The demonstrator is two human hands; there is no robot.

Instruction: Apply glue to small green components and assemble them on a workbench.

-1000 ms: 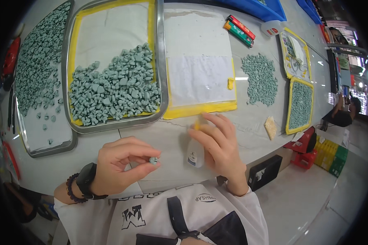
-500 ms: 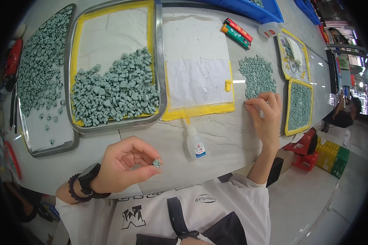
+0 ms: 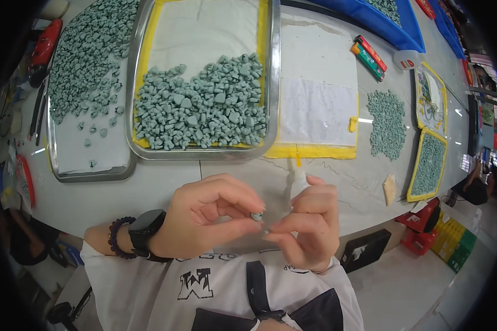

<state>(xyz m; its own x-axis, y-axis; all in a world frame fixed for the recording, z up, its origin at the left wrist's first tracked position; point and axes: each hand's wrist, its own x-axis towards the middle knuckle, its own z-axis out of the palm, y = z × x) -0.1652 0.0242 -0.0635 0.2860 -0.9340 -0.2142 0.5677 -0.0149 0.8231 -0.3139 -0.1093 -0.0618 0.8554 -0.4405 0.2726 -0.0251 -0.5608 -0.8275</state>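
Note:
My left hand [image 3: 207,218] pinches a small grey-green piece [image 3: 256,216] between thumb and forefinger, near my chest. Close beside it on the right is my right hand [image 3: 315,226], its thumb and forefinger pressed together; whatever lies between those fingertips is too small to make out. Behind the right hand stands a white squeeze bottle [image 3: 299,182] with a thin yellow nozzle, its lower part hidden by the fingers. A metal tray [image 3: 275,83] beyond my left hand holds many grey-green pieces [image 3: 204,110]. Smaller green bits [image 3: 386,124] lie in a loose pile on the table at the right.
Another tray [image 3: 94,175] with green pieces stands at far left. A yellow-edged white board [image 3: 317,110] lies mid-table, with two lighters [image 3: 370,58] beyond it. At right are a yellow-rimmed tray [image 3: 410,190], a tan scrap [image 3: 390,189] and, farther back, a blue bin [image 3: 411,38].
My right hand has come from the small green pile to beside my left hand, now covering part of the bottle. The view has swung left, so the table things sit farther right.

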